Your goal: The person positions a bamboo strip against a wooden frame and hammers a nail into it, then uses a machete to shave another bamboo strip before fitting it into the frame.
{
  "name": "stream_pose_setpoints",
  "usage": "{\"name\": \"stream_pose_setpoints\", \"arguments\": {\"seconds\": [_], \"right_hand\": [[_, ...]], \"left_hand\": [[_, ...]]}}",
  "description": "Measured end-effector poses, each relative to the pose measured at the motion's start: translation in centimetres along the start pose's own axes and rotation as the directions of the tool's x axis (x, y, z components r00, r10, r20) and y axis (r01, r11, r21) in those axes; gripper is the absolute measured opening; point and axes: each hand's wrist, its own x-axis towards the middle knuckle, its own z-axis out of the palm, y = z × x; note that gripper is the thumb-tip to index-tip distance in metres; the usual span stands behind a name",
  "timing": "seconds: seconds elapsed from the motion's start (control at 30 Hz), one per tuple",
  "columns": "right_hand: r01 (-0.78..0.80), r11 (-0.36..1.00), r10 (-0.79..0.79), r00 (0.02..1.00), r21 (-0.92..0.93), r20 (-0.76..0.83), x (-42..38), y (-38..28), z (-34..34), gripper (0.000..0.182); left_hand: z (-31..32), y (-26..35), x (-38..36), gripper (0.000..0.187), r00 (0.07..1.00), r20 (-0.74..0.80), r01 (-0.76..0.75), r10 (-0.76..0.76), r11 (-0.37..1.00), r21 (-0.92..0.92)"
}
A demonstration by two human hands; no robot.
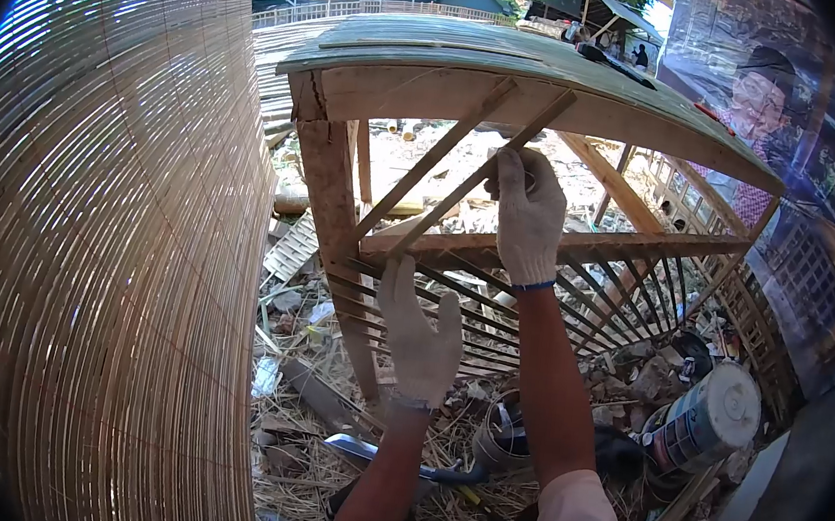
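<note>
My right hand (529, 216), in a white knit glove, is closed around the upper part of a slanted bamboo slat (468, 187). My left hand (420, 341), gloved too, has its fingers stretched up and thumb apart, with the fingertips at or near the slat's lower end; contact is hard to tell. A second slat (426, 176) leans parallel on the left. Both slats run from the front board (403, 93) of a wooden bench-like frame down to its lower rail (579, 248). Thin strips (472, 316) fan out beneath that rail.
A woven bamboo screen (119, 232) fills the left side. The frame's slatted top (438, 47) carries a dark tool (612, 63). Below lie a blade (354, 446), a paint bucket (709, 419), straw and rubble. A printed banner (782, 125) hangs at right.
</note>
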Motion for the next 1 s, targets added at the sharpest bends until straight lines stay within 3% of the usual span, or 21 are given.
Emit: {"name": "stream_pose_setpoints", "arguments": {"seconds": [0.13,0.23,0.33,0.4,0.57,0.77,0.83,0.93,1.0], "right_hand": [[-0.026,0.997,0.028,0.999,-0.079,0.02,0.3,-0.1,-0.7,0.04],[-0.058,0.988,0.065,0.997,-0.142,0.046,0.5,-0.9,-1.4,0.042],[-0.11,0.984,0.121,0.99,-0.142,0.07,0.7,-1.9,-1.7,0.046],[-0.161,0.947,0.189,0.979,-0.277,0.077,1.0,-2.5,-2.1,0.05],[-0.069,0.934,0.091,0.995,-0.349,0.047,1.3,-1.9,-1.8,0.045],[-0.123,0.973,0.144,0.984,-0.193,0.101,-0.6,-1.8,-2.4,0.045],[-0.153,0.985,0.164,0.976,-0.085,0.143,-1.6,-0.9,-2.8,0.043],[-0.142,0.99,0.139,0.978,0.009,0.154,-3.3,-0.4,-4.4,0.04],[-0.216,0.972,0.195,0.96,0.088,0.201,-4.5,0.4,-6.7,0.038]], "left_hand": [[0.9,1.2,-1.5,0.068,0.996,0.075,-0.06,0.051,0.989,0.132],[1.3,2.0,-0.4,0.068,0.958,0.094,-0.282,0.271,0.95,0.132],[1.6,2.5,2.2,0.073,0.931,0.099,-0.365,0.352,0.914,0.177],[2.3,2.1,3.5,0.075,0.913,0.116,-0.408,0.392,0.884,0.228],[3.5,1.7,4.1,0.076,0.895,0.171,-0.445,0.412,0.801,0.401],[2.8,1.7,4.4,0.078,0.888,0.181,-0.456,0.423,0.758,0.467],[1.9,1.3,4.6,0.078,0.849,0.258,-0.526,0.46,0.699,0.484],[1.1,1.6,4.9,0.079,0.834,0.328,-0.551,0.444,0.624,0.554],[1.3,1.6,5.0,0.074,0.836,0.327,-0.54,0.441,0.553,0.635]]}}
